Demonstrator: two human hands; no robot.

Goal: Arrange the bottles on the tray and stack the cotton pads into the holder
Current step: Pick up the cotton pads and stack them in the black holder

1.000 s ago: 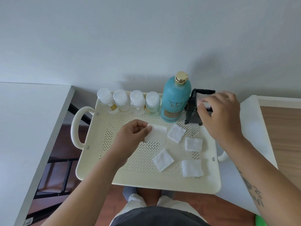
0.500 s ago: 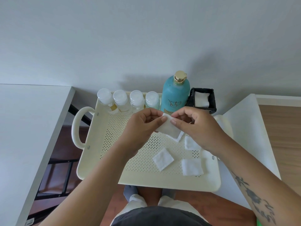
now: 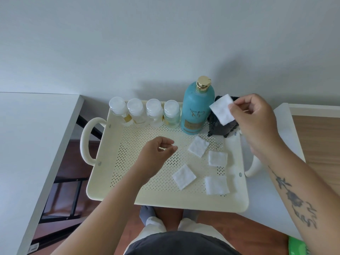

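Observation:
A cream perforated tray [image 3: 128,188] carries several small clear bottles [image 3: 145,113] in a row along its far edge, with a tall teal bottle [image 3: 196,111] to their right. At the far right corner stands the black holder [image 3: 223,128]. My right hand [image 3: 255,118] pinches a white cotton pad [image 3: 221,109] just above the holder, hiding the holder's opening. My left hand [image 3: 158,155] hovers over the tray's middle, fingers apart and holding nothing. Several loose cotton pads [image 3: 198,145] lie flat on the tray's right half.
A white table [image 3: 27,144] lies to the left, with a gap and dark frame between it and the tray. A white surface [image 3: 287,129] and a wood panel [image 3: 320,144] are on the right. The wall rises close behind the tray.
My right hand took the pad from my left hand and carried it up and right, over the holder. My left hand let go and dropped back toward the tray's middle.

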